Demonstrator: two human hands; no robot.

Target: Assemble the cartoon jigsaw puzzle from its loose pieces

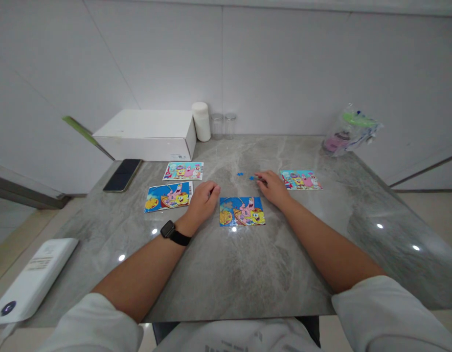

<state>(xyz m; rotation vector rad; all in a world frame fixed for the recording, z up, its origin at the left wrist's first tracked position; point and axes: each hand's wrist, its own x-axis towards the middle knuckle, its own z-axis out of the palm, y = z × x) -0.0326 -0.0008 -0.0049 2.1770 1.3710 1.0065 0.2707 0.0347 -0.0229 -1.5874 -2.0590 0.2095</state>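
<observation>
A nearly filled-in jigsaw puzzle [244,215] lies flat on the table before me, with a greyish gap in its upper left. My right hand [273,189] rests beyond its right corner, fingertips drawn together at a small blue puzzle piece [251,178]. Another loose blue piece [240,174] lies just left of it. My left hand [204,201] is curled on the table, left of the puzzle; whatever its fingers may hold is hidden. Beside that hand is a picture card [167,197] with the same cartoon scene as the puzzle.
A second card [184,171] lies behind the first, and a similar picture [301,180] sits right of my right hand. Farther back stand a white box [145,134], a white bottle [201,122], two clear jars [229,127] and a bagged cup [349,134]. A phone [122,175] and a white device [37,276] are left.
</observation>
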